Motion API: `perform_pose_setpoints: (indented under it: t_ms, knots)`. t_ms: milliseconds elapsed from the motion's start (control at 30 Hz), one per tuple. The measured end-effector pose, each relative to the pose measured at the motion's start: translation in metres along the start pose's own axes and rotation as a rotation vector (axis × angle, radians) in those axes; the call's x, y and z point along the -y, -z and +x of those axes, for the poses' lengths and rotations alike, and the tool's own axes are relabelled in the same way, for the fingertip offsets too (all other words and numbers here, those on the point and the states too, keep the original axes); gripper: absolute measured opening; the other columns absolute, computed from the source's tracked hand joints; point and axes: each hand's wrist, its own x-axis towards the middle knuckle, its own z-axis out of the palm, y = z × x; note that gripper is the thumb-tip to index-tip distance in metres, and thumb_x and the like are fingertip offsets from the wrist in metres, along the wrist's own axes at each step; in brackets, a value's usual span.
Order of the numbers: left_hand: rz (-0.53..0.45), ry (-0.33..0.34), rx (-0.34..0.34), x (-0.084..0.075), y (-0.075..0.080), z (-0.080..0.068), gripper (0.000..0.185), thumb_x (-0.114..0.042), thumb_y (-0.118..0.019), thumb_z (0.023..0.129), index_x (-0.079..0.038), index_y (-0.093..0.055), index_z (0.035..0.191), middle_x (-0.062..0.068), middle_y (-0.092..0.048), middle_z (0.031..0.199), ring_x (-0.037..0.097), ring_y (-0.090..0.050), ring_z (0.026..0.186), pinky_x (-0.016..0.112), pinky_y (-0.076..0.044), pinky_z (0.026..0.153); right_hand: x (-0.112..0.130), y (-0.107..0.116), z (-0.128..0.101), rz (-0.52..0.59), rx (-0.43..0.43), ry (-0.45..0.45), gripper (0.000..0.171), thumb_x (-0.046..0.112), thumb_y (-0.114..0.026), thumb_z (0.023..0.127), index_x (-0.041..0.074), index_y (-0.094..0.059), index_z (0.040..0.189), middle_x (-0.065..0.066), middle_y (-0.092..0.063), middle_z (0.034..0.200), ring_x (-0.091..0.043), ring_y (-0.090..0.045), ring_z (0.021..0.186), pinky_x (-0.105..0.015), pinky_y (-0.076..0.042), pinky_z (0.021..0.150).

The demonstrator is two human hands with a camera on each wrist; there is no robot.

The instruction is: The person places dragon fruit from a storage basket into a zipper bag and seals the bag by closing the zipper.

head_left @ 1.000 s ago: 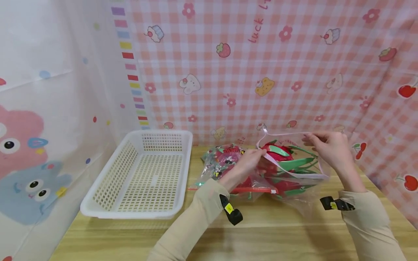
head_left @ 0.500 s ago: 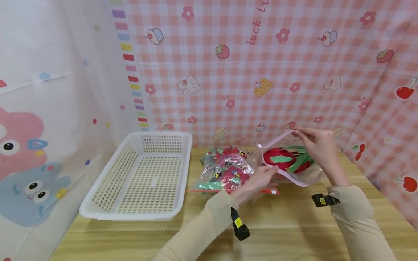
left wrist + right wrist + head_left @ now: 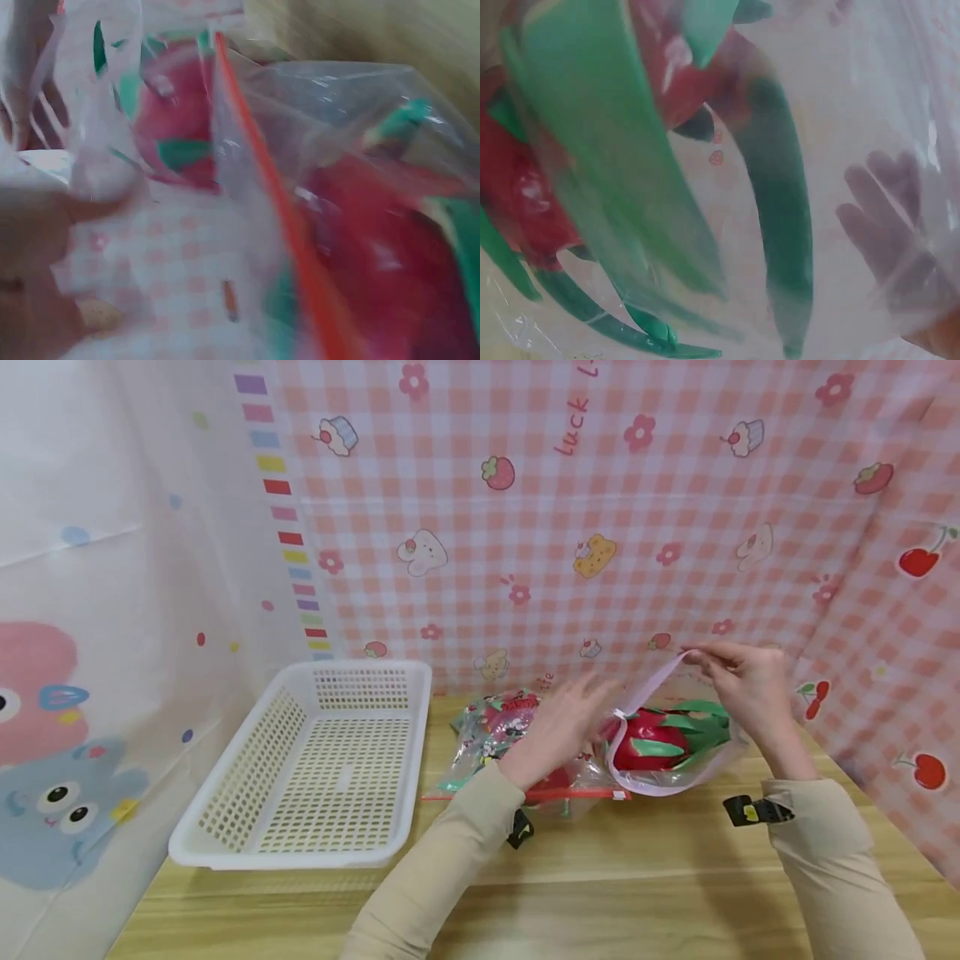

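My right hand [image 3: 750,689] pinches the pink rim of a clear zip bag [image 3: 656,681], lifting it so the mouth gapes. Inside lie glossy red dragon fruits [image 3: 651,739] with long green leaves, likely artificial. To the left of that mouth my left hand [image 3: 562,722] is raised with its fingers spread, blurred in the left wrist view, where it holds nothing. Below and behind it rests a second zip bag [image 3: 480,752], printed with cartoon mice and sealed by a red strip [image 3: 262,172]; it contains red and green pieces. Through plastic in the right wrist view, green leaves [image 3: 784,202] appear large.
A white perforated basket [image 3: 416,760] stands on the wooden table [image 3: 600,885], left of the bags. A pink checked cloth [image 3: 480,543] hangs behind, and a white printed cloth [image 3: 135,635] covers the left side.
My left hand has let go of the pink rim and moved up and left with fingers extended. My right hand kept its hold, while the bag's mouth tipped toward the left, uncovering the dragon fruit.
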Motion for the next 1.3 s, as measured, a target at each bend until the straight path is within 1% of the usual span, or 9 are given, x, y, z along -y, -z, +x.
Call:
perform_pose_setpoints:
  t_ms: [167, 300, 667, 800, 900, 1000, 1100, 1200, 1300]
  knots:
    - [0.057, -0.232, -0.112, -0.004, -0.007, 0.001, 0.034, -0.031, -0.063, 0.089, -0.016, -0.061, 0.119, -0.005, -0.069, 0.114, 0.009, -0.068, 0.091, 0.021, -0.055, 0.073, 0.006, -0.002, 0.0, 0.029, 0.033, -0.002, 0.017, 0.005, -0.065, 0.087, -0.008, -0.072, 0.096, -0.028, -0.071, 0.088, 0.033, -0.045, 0.067, 0.005, -0.038, 0.059]
    - [0.18, -0.235, -0.199, -0.008, -0.01, 0.003, 0.014, -0.019, -0.059, 0.093, -0.016, -0.067, 0.104, -0.007, -0.073, 0.097, 0.005, -0.067, 0.072, 0.018, -0.052, 0.058, 0.005, -0.004, -0.001, 0.036, 0.038, 0.019, 0.017, 0.005, -0.065, 0.087, -0.007, -0.072, 0.096, -0.027, -0.071, 0.088, 0.033, -0.045, 0.067, 0.004, -0.039, 0.06]
    - [0.163, -0.157, -0.478, -0.003, -0.013, 0.021, 0.011, -0.02, -0.071, 0.085, -0.011, -0.065, 0.085, -0.002, -0.066, 0.076, 0.008, -0.059, 0.056, 0.018, -0.046, 0.05, -0.015, 0.029, -0.01, -0.097, 0.074, -0.079, 0.024, 0.02, -0.069, 0.087, -0.003, -0.075, 0.093, -0.027, -0.071, 0.082, 0.023, -0.041, 0.055, -0.009, -0.034, 0.048]
    - [0.07, -0.102, -0.407, -0.01, -0.01, 0.029, 0.014, -0.01, -0.066, 0.083, -0.006, -0.057, 0.093, 0.002, -0.06, 0.084, 0.006, -0.051, 0.053, 0.015, -0.04, 0.045, -0.027, 0.044, -0.022, -0.146, 0.207, -0.18, 0.038, 0.032, -0.062, 0.092, -0.003, -0.072, 0.102, -0.027, -0.07, 0.09, 0.014, -0.053, 0.059, -0.014, -0.043, 0.061]
    - [0.018, -0.058, -0.332, -0.015, -0.008, 0.031, 0.015, -0.005, -0.059, 0.084, -0.004, -0.054, 0.098, 0.003, -0.057, 0.086, 0.006, -0.046, 0.051, 0.012, -0.035, 0.041, -0.033, 0.06, -0.033, -0.184, 0.397, -0.259, 0.05, 0.039, -0.055, 0.094, -0.003, -0.063, 0.12, -0.032, -0.064, 0.111, -0.022, -0.071, 0.083, -0.038, -0.053, 0.079]
    - [-0.03, -0.014, -0.298, -0.018, -0.006, 0.032, 0.008, -0.006, -0.054, 0.09, -0.004, -0.053, 0.098, 0.003, -0.057, 0.086, 0.006, -0.046, 0.052, 0.011, -0.035, 0.042, -0.034, 0.074, -0.046, -0.25, 0.619, -0.295, 0.067, 0.046, -0.059, 0.091, -0.001, -0.046, 0.138, -0.038, -0.056, 0.119, -0.053, -0.059, 0.099, -0.053, -0.05, 0.073]
    - [-0.077, 0.015, -0.278, -0.018, -0.006, 0.031, 0.007, -0.01, -0.052, 0.095, -0.005, -0.054, 0.099, 0.004, -0.057, 0.087, 0.007, -0.049, 0.055, 0.011, -0.038, 0.045, -0.028, 0.079, -0.066, -0.336, 0.776, -0.247, 0.1, 0.054, -0.072, 0.076, -0.001, -0.028, 0.147, -0.038, -0.057, 0.115, -0.045, -0.061, 0.09, -0.045, -0.049, 0.065]
    - [-0.117, 0.025, -0.258, -0.017, -0.006, 0.031, 0.012, -0.015, -0.05, 0.098, -0.005, -0.054, 0.099, 0.004, -0.057, 0.087, 0.007, -0.051, 0.059, 0.01, -0.041, 0.049, -0.014, 0.067, -0.089, -0.423, 0.821, -0.197, 0.127, 0.062, -0.079, 0.058, 0.001, -0.016, 0.15, -0.031, -0.06, 0.11, -0.039, -0.064, 0.082, -0.048, -0.049, 0.062]
    - [-0.114, 0.029, -0.262, -0.014, -0.004, 0.03, 0.013, -0.016, -0.049, 0.099, -0.004, -0.055, 0.1, 0.004, -0.057, 0.087, 0.007, -0.052, 0.062, 0.01, -0.044, 0.052, -0.002, 0.049, -0.104, -0.495, 0.698, -0.13, 0.113, 0.05, -0.084, 0.058, 0.001, -0.027, 0.142, -0.03, -0.061, 0.105, -0.044, -0.063, 0.072, -0.05, -0.045, 0.05]
